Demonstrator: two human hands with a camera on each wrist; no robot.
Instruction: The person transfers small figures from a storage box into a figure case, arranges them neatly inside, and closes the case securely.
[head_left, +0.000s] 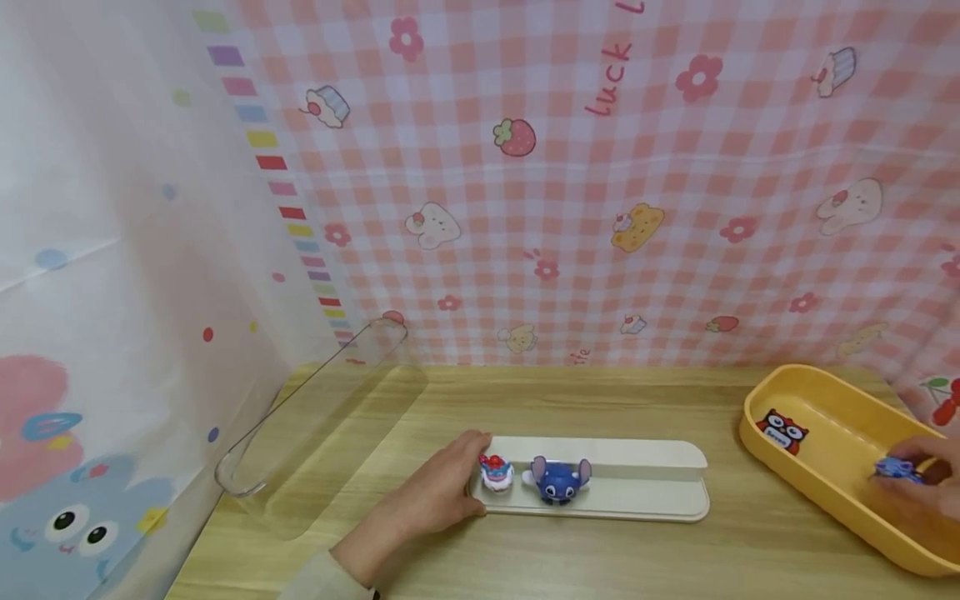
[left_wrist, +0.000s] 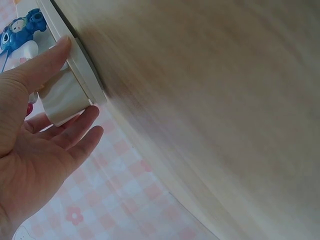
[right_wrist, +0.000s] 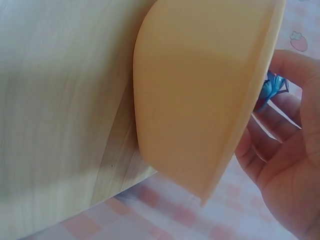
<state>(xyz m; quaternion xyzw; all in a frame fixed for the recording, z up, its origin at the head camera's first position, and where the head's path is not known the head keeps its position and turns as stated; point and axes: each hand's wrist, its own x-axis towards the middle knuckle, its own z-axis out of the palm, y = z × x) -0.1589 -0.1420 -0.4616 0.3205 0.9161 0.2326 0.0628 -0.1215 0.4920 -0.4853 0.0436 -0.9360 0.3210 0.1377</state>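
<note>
My left hand [head_left: 447, 487] grips the left end of a long white stepped stand [head_left: 645, 493], thumb at the front edge and fingers around the end. On the stand's lower step, close to that hand, is a small white, blue and red figurine [head_left: 496, 473]. Right of it sits a dark blue big-eared figurine [head_left: 559, 481]. At the far right my right hand [head_left: 926, 479] pinches a small blue figurine [head_left: 897, 469] over the yellow tray [head_left: 813, 492]; in the right wrist view the tray wall partly hides this blue figurine [right_wrist: 271, 86].
A red owl piece [head_left: 783, 431] with a white label lies in the tray's far left end. On the left of the wooden table [head_left: 525, 558] stands a clear plastic cover [head_left: 322, 433]. A pink checked cloth [head_left: 570, 192] hangs behind the table, a white printed one [head_left: 135, 208] at left.
</note>
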